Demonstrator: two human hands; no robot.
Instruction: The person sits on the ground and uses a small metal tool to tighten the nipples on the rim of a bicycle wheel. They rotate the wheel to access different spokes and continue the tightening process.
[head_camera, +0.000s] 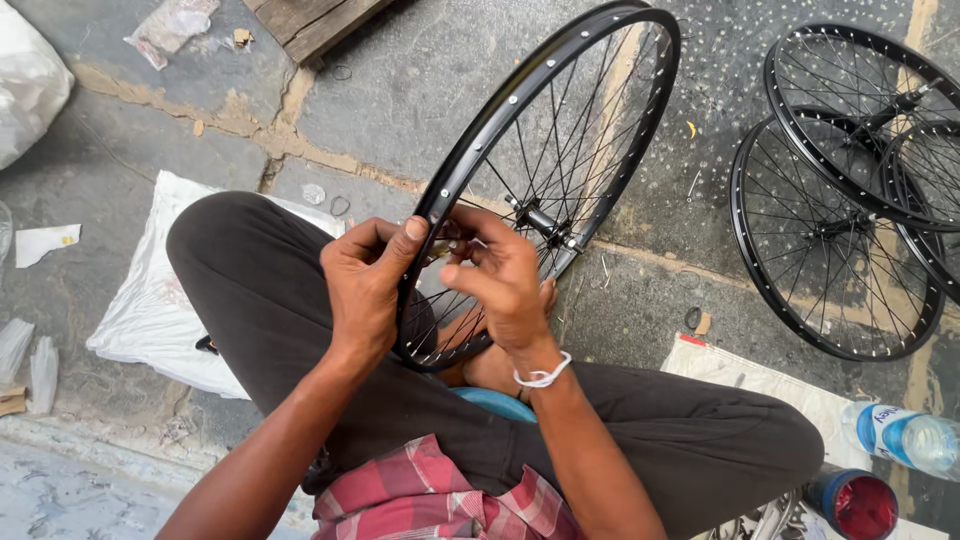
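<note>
A black spoked bicycle wheel (545, 130) stands tilted over my lap, its lower rim resting between my legs. My left hand (365, 285) grips the near side of the rim, thumb pressed on its outer face. My right hand (500, 280) reaches among the spokes just inside the rim, fingertips pinched beside a small brass-coloured piece that I can barely make out. The hub (540, 218) sits just right of my right fingers. A white band circles my right wrist.
Several more black spoked wheels (850, 190) lie stacked on the stone floor at right. A white sack (150, 310) lies under my left leg. A plastic water bottle (905, 435) and a red-lidded tin (855, 500) stand at lower right. A wooden plank (310, 22) lies at top.
</note>
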